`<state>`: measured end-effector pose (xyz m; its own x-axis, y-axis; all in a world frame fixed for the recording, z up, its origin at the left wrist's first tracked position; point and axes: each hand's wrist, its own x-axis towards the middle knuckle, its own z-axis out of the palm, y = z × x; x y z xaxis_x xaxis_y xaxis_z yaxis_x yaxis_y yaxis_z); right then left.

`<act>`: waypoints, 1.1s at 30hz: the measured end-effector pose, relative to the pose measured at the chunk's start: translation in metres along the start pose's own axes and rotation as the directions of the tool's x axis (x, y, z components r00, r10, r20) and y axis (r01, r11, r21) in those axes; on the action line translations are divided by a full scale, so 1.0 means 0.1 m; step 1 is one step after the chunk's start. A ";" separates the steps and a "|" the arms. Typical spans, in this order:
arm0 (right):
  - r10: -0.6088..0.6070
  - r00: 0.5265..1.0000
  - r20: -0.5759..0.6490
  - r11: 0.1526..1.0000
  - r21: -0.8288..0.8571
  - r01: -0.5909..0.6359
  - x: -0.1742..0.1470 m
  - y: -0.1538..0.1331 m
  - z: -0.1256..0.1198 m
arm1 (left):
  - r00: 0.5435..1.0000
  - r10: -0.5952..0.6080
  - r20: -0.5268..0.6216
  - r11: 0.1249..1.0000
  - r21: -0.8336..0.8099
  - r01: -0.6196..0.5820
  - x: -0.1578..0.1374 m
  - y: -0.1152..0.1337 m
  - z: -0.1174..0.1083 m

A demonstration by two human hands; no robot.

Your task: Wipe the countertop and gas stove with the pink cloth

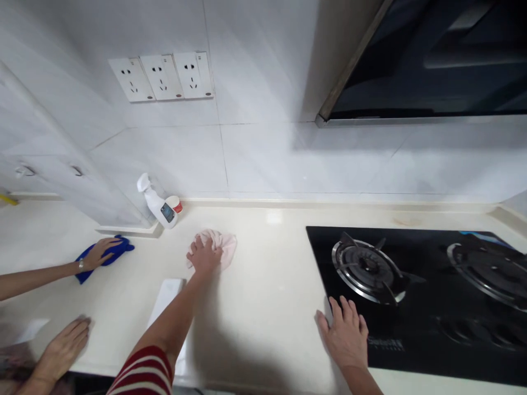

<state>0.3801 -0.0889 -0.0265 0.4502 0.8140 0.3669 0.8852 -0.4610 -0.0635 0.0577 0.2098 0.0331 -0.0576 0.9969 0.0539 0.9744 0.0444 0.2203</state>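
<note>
My left hand [205,255], at the end of an arm in a red-and-white striped sleeve, grips a crumpled pale pink cloth [229,247] against the cream countertop [263,307]. Part of the cloth is covered by the fingers. Fingers spread, my right hand [345,333] lies flat over the left edge of the black gas stove [415,307] and holds nothing. Beyond the cloth, a white spray bottle [157,204] stands by the wall, and a small red-and-white cup [174,203] is beside it. A long white object [167,296] lies partly under my left forearm.
On the left, a co-worker's hand [99,253] presses a blue cloth [117,251] on the counter; their other hand [63,348] rests near the front edge. A dark range hood [432,66] overhangs the stove. Wall sockets [160,77] sit above, and a wall corner juts out at left.
</note>
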 end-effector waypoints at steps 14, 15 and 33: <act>0.001 1.000 0.020 1.000 0.028 -0.001 -0.03 0.04 0.03 | 0.865 0.501 -0.027 0.859 -0.104 -0.501 -2.02 -0.51 -0.03; 0.001 1.000 0.022 1.000 0.024 -0.002 -0.03 0.04 0.03 | 0.895 0.445 -0.042 0.892 -0.069 -0.446 -1.97 -0.63 -0.06; 0.011 0.999 0.032 1.000 -0.005 -0.011 0.04 0.00 -0.04 | 0.971 0.213 0.112 0.976 -0.071 -0.206 -0.15 1.03 0.10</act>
<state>0.3811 -0.0868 -0.0208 0.4634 0.8198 0.3364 0.8797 -0.4713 -0.0631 0.1607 0.2003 0.0451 0.1758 0.9844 -0.0102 0.9476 -0.1664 0.2727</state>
